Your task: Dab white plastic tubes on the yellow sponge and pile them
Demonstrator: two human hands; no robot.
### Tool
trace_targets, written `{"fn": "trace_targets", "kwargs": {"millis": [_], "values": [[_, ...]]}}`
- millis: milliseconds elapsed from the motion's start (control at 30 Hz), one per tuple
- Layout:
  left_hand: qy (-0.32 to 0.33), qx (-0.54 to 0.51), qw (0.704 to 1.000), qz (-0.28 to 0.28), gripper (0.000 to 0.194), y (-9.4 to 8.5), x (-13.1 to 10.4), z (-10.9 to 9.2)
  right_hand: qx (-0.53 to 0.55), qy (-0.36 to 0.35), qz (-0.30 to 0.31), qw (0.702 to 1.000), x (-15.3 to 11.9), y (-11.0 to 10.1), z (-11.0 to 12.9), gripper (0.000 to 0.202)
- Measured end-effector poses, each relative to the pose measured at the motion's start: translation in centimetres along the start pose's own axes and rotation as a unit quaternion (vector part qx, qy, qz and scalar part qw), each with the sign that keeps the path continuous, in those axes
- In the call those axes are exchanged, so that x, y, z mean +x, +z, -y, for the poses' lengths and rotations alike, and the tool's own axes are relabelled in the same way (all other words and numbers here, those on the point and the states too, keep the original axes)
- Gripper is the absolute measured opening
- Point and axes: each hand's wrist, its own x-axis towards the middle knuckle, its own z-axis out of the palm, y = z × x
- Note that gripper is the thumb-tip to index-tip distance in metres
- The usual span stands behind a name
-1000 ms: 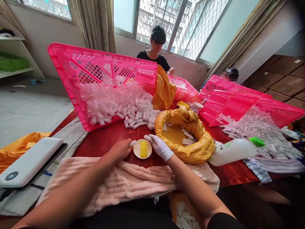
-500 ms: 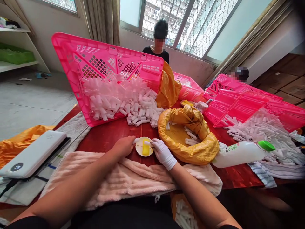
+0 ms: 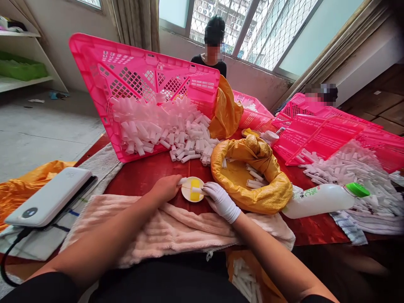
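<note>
Pinched in my bare left hand (image 3: 167, 188) is a short white plastic tube (image 3: 182, 181), its end poking out at the left rim of a small white dish (image 3: 187, 195). A flat yellow piece (image 3: 195, 184), whose material I cannot make out, lies in that dish. My right hand (image 3: 221, 201), in a white glove, grips another white plastic tube (image 3: 198, 190) that reaches over the yellow piece; whether they touch is unclear. A pink towel (image 3: 186, 229) lies under my forearms. Right of the dish is a rolled-down yellow woven sack (image 3: 268, 200) with several tubes inside.
A tilted pink crate (image 3: 151, 63) spills white tubes (image 3: 192, 139) onto the red table (image 3: 139, 176). At right, a bottle with a green cap (image 3: 322, 201) lies beside more tubes (image 3: 344, 172). A white power bank (image 3: 50, 195) sits left. Two people are behind the crates.
The view has shifted slightly. The tube in my right hand has moved a little lower across the yellow piece. My left hand still holds its tube by the dish.
</note>
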Motion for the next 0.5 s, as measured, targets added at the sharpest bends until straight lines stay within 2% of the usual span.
{"fn": "trace_targets", "kwargs": {"millis": [100, 233, 300, 367, 433, 467, 500], "values": [[-0.001, 0.0, 1.0, 0.003, 0.02, -0.1, 0.0, -0.1, -0.043, 0.002, 0.016, 0.999, -0.2, -0.1, 0.5, 0.026], [-0.024, -0.007, 1.0, 0.012, 0.021, -0.4, 0.2, -0.4, -0.1, -0.047, 0.057, 0.992, -0.1, -0.2, 1.6, 0.026], [-0.044, -0.014, 0.999, 0.018, 0.025, -0.5, 0.3, -0.5, -0.06, -0.091, 0.082, 0.991, 0.4, -0.1, 2.3, 0.025], [-0.053, -0.022, 0.998, 0.022, 0.027, -0.5, 0.4, -0.5, 0.027, -0.109, 0.085, 0.99, 1.0, 0.2, 2.9, 0.024], [-0.042, -0.027, 0.999, 0.009, 0.026, -0.4, 0.4, -0.3, 0.138, -0.037, 0.01, 0.99, 1.8, 0.8, 3.2, 0.021], [-0.03, -0.025, 0.999, -0.006, 0.025, -0.3, 0.3, -0.2, 0.199, 0.033, -0.057, 0.978, 2.2, 1.2, 3.2, 0.019], [-0.016, -0.023, 0.999, -0.025, 0.024, -0.2, 0.2, -0.1, 0.261, 0.112, -0.125, 0.951, 2.6, 1.5, 3.2, 0.018]]}}
